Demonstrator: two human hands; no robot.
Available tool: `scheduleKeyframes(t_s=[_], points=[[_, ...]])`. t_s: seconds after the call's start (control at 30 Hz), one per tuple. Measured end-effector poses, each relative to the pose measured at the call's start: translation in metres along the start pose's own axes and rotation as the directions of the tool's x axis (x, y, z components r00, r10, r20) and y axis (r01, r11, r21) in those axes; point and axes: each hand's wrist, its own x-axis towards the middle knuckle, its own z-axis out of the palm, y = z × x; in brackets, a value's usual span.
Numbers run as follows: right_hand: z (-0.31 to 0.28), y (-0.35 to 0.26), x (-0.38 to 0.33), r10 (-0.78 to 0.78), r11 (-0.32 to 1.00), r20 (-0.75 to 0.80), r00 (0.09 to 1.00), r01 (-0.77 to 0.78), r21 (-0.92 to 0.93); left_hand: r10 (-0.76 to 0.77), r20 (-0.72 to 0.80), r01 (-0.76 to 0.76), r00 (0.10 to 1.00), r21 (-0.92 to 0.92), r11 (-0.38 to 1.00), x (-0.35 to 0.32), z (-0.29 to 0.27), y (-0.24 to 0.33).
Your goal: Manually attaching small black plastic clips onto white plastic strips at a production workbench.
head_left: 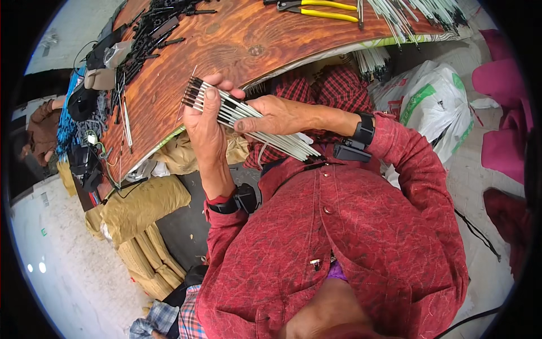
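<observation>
A bundle of thin white rods [291, 144] with black ends lies slantwise in front of my chest, its black-banded end up and to the left. My left hand [204, 116] is closed around that upper end, thumb laid over the rods. Thin wire-like tips stick out past the fingers there. My right hand [270, 114] grips the middle of the same bundle, its thumb pressed on top and its other fingers mostly hidden behind. The lower rod ends point toward my jacket front.
Ahead stands a wooden table [226, 48] with yellow-handled pliers [330, 12], more white rods [392, 17] and a heap of black parts [155, 37]. Brown wrapped packages [147, 206] lie at left, a white plastic bag [437, 101] at right. Another person [42, 130] sits far left.
</observation>
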Motion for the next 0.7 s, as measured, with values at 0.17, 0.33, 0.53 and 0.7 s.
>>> scheduleKeyframes(t_s=[0.17,0.33,0.53,0.7], points=[[-0.004,0.011,0.006,0.061,0.984,0.075,0.995,-0.072,0.165,-0.080,-0.008,0.080,0.997,-0.007,0.997,0.006,-0.001,-0.006],[-0.011,0.003,0.011,0.111,0.957,0.099,0.989,-0.133,0.256,-0.124,0.007,0.124,0.992,-0.021,0.992,0.013,0.003,-0.006],[-0.004,0.018,0.011,0.090,0.933,0.069,0.994,-0.108,0.342,-0.089,0.040,0.091,0.995,-0.071,0.993,0.015,0.005,-0.006],[-0.012,0.009,0.009,0.044,0.926,0.076,0.996,-0.069,0.370,0.056,0.042,-0.060,0.998,0.095,0.994,0.011,0.003,0.012]])
